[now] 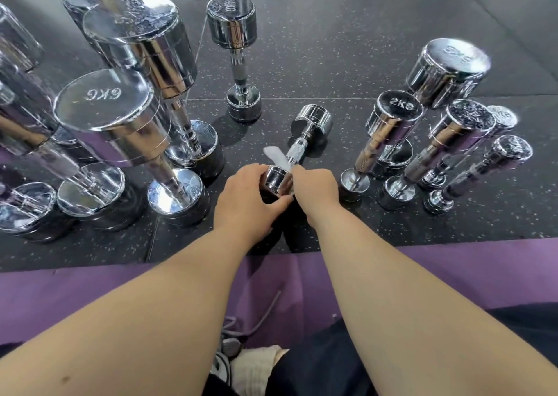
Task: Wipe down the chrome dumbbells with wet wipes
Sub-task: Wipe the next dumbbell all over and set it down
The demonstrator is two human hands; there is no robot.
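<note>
The small dumbbell (298, 150) lies on the speckled floor (332, 63). The left hand (247, 196) has its grip clamped round the near head. The right hand (315, 188) has its grip pinching a wet wipe (276, 157) against it. Upright dumbbells crowd both sides: a 6KG dumbbell (114, 123) left, a 2KG dumbbell (389, 123) right.

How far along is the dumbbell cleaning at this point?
Done: unclear; no standing dumbbell shows signs of wiping. In hand: the left hand grips the small dumbbell while the right hand holds a wet wipe against it. Left: possibly the upright ones, like the 6KG dumbbell.
</note>
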